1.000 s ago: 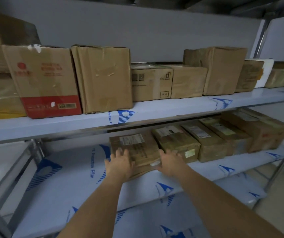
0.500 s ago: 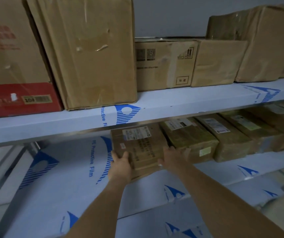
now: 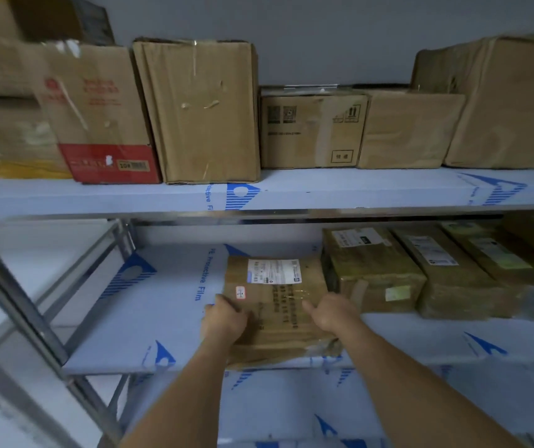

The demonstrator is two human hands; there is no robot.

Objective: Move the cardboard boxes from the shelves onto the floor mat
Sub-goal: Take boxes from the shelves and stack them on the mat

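Note:
A flat cardboard box (image 3: pixel 278 305) with a white shipping label lies on the middle shelf (image 3: pixel 149 318), its near end jutting past the shelf's front edge. My left hand (image 3: pixel 225 320) grips its left side, fingers curled over the edge. My right hand (image 3: pixel 333 313) grips its right side, thumb on top. To its right, three similar taped boxes (image 3: pixel 372 273) (image 3: pixel 446 279) (image 3: pixel 498 257) sit in a row on the same shelf.
The upper shelf (image 3: pixel 291 189) carries several bigger boxes, among them a red-banded one (image 3: pixel 97 114) and a tall plain one (image 3: pixel 201 111). A lower shelf (image 3: pixel 291 402) shows under my arms. Metal uprights (image 3: pixel 29 305) stand at left.
The labelled box has slid toward me and now overhangs the shelf's front edge. Both hands have stayed on its sides. The camera has pulled back and tilted down a little.

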